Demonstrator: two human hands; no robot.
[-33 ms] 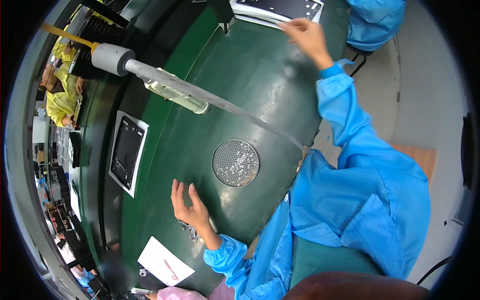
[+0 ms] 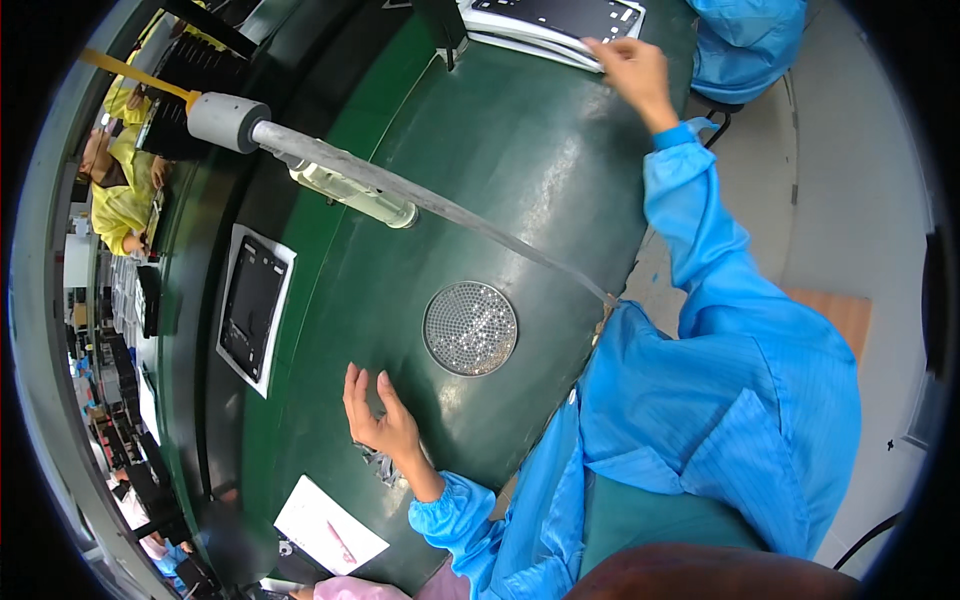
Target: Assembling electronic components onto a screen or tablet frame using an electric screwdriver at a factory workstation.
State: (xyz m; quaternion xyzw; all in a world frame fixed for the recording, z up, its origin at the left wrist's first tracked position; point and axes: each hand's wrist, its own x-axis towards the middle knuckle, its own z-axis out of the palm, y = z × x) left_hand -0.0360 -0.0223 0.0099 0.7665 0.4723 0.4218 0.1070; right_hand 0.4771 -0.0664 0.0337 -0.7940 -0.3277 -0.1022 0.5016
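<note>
My right hand [image 2: 637, 78] reaches to the far edge of the view. Its thumb and fingertips come together at the near corner of a black flat panel [image 2: 560, 12] lying on white sheets [image 2: 525, 48]. What sits between the fingertips is too small to make out. Above the green tabletop, my left hand [image 2: 385, 425] holds nothing, with thumb and fingers apart and slightly curled. A crumpled silvery thing [image 2: 380, 467] shows beside that wrist. Between the hands lies a round, shallow metal dish [image 2: 470, 328] with a grid-like pattern of small holes or bits.
A grey metal rod [image 2: 420, 190] slants over the table, above a clear tube-shaped lamp [image 2: 360, 196]. Another black panel [image 2: 253, 305] rests on white at the left. Near my left arm lies white paper [image 2: 320, 515] with a pink pen [image 2: 342, 542]. People in yellow work farther left.
My right hand has shifted a little to the right along the panel's edge. The left hand stays almost still.
</note>
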